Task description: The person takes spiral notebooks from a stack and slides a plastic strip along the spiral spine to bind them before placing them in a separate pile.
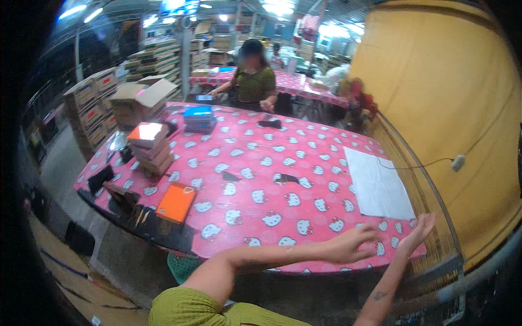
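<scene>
My left arm reaches across the near edge of the pink patterned table [293, 239]. My left hand [353, 243] hangs above that edge, its fingers loosely bent and apart, holding nothing. To its right my right hand [417, 232] is raised with the palm turned up, fingers stretched and nothing in them. Nearest to both hands is a large white sheet [378, 182], lying flat on the right part of the table. The two hands are apart from each other, and neither touches the sheet.
An orange box [176, 202], stacked boxes [149, 149] and a blue-topped stack [199, 119] stand on the left. Two dark pieces [285, 178] [269, 124] lie on the cloth. Across the table another person [254, 81] holds a small bluish item. A yellow curtain [435, 108] hangs at right.
</scene>
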The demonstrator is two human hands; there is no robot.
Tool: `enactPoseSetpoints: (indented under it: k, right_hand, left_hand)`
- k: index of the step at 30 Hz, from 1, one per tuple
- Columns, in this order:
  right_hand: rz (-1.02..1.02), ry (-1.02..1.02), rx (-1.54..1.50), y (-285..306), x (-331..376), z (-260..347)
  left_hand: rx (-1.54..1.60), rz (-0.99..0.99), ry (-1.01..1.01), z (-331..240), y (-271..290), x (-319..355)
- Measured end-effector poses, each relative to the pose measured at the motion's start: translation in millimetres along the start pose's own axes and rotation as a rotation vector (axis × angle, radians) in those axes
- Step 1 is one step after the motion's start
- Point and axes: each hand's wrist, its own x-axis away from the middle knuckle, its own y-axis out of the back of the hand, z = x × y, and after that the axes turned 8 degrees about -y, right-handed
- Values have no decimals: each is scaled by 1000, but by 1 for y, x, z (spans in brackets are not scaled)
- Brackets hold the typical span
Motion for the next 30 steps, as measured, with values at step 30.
enactPoseSetpoints:
  k: [30]
  right_hand:
    - [2635,-1007,399,-165,835,-76]
  left_hand:
    - [-998,-1148,1140,-313,374,652]
